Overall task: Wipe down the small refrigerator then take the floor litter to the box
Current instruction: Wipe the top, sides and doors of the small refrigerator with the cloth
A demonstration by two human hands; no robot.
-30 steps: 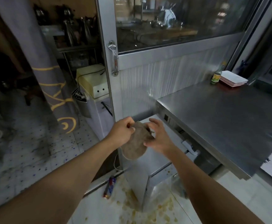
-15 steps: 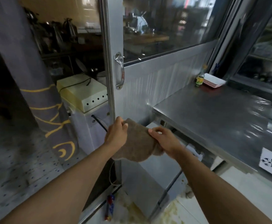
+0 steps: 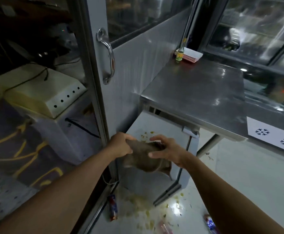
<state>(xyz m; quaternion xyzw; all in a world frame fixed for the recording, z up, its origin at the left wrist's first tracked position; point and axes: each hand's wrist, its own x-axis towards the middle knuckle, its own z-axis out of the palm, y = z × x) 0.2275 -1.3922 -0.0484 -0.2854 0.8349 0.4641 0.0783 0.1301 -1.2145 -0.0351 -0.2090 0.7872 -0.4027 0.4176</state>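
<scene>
2 bare forearms, left grip [image 3: 121, 145] and right grip [image 3: 167, 150] ungloved, no sleeves visible

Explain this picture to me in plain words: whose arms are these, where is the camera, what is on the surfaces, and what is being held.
No machine here: a person wears one camera on the head, looking forward and down at their own arms. The left hand and right hand both grip a brown cloth above the small refrigerator, whose top carries yellowish crumbs. The refrigerator sits under a steel counter that holds a small bottle and stacked trays. On the floor lie more food scraps and snack wrappers, not yet collected.
</scene>
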